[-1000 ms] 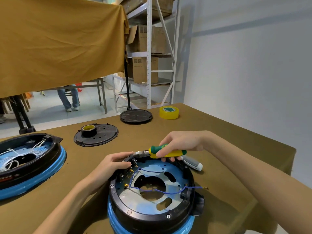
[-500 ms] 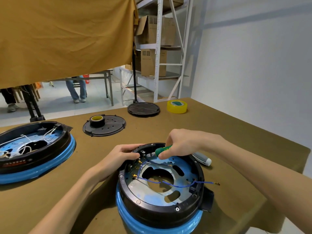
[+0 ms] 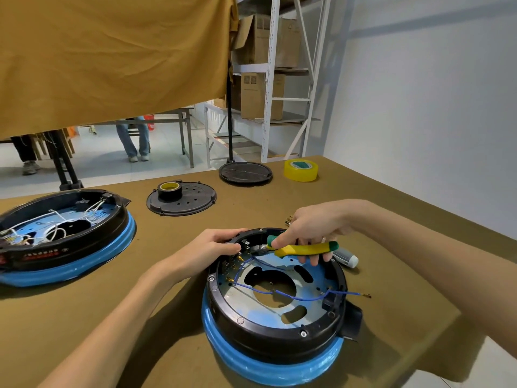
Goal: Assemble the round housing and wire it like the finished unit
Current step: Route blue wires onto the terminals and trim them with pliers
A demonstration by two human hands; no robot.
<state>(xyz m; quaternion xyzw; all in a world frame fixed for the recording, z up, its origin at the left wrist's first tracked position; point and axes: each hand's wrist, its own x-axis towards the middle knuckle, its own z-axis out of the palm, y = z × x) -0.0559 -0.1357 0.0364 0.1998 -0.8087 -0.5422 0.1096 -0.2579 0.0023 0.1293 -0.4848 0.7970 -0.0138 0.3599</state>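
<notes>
The round black housing [image 3: 275, 336] with a blue band stands in front of me, its metal plate facing up. A blue wire [image 3: 300, 297] crosses the plate, and one end hangs over the right rim. My left hand [image 3: 214, 247] grips the housing's far left rim beside the brass terminals. My right hand [image 3: 316, 228] holds green-and-yellow-handled pliers [image 3: 303, 248] whose jaws point left into the terminal area at the far rim. The finished unit [image 3: 63, 233], with white wires inside, sits at the left.
A black perforated cover [image 3: 183, 204] with a small tape roll on it lies behind. Farther back are a black disc base [image 3: 245, 173] and a yellow tape roll [image 3: 300, 170]. A grey-handled tool [image 3: 345, 259] lies right of the housing. The table edge runs along the right.
My right hand has tilted the pliers so that the yellow handle shows again, jaws still at the terminals. My left hand stays on the rim. The camera has moved closer.
</notes>
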